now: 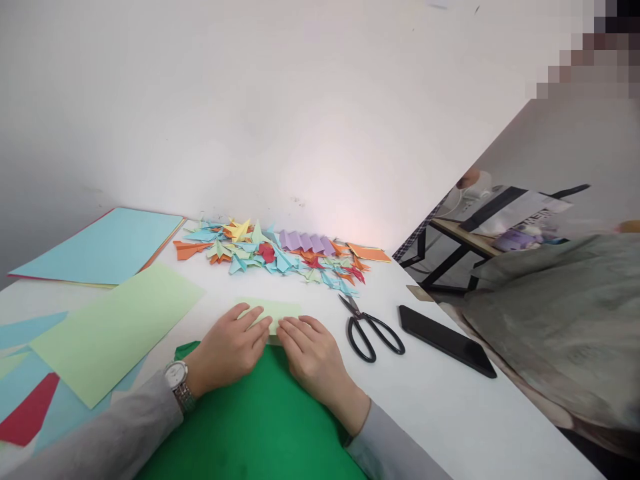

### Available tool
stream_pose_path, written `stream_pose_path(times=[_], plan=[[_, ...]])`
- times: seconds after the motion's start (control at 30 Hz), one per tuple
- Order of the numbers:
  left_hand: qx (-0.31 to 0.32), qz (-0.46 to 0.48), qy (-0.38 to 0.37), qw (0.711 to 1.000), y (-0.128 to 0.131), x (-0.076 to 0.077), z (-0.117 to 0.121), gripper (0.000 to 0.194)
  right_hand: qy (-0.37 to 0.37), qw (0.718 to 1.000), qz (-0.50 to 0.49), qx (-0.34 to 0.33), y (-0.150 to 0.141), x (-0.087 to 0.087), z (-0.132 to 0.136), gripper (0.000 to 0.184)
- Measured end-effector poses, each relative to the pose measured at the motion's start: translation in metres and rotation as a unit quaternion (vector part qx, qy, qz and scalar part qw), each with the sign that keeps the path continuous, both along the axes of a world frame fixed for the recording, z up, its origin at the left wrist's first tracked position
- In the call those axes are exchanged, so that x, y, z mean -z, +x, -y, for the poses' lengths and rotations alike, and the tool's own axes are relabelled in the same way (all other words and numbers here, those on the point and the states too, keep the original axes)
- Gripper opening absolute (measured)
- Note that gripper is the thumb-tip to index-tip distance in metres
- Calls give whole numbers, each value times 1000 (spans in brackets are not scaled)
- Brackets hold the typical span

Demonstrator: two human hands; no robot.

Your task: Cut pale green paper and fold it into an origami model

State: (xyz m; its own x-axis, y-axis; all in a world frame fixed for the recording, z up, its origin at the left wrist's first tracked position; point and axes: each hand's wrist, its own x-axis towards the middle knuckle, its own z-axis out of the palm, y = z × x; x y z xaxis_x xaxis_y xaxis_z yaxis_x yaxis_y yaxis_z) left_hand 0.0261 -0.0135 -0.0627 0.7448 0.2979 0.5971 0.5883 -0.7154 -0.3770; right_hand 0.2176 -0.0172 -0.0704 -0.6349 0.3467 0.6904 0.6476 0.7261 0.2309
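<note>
A small light green sheet of paper (280,309) lies on the table in front of me, with a narrow folded strip along its near edge. My left hand (237,343) has its fingertips pressed together on the left part of that edge; a silver watch (176,375) circles the wrist. From the other side, my right hand (311,353) grips the same edge, its fingertips almost meeting those of the left. Both thumbs are hidden beneath the hands. To the right of my right hand lie black-handled scissors (367,327), blades pointing away and slightly parted.
Many folded paper pieces (267,252) are heaped along the wall. Larger sheets (110,247) and a long green sheet (120,327) cover the left side, with paper scraps (30,413) nearer. A black phone-like slab (445,340) rests near the right edge; beyond is a person's clothing (560,327).
</note>
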Motion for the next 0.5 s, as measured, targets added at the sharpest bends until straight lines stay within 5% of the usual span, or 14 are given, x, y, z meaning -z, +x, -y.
stream_pose_path(times=[0.37, 0.5], plan=[[-66, 27, 27, 997, -37, -13, -25, 16, 24, 994, -66, 80, 31, 1, -14, 28], [-75, 94, 7, 993, -32, -19, -19, 16, 16, 993, -87, 73, 26, 0, -12, 24]])
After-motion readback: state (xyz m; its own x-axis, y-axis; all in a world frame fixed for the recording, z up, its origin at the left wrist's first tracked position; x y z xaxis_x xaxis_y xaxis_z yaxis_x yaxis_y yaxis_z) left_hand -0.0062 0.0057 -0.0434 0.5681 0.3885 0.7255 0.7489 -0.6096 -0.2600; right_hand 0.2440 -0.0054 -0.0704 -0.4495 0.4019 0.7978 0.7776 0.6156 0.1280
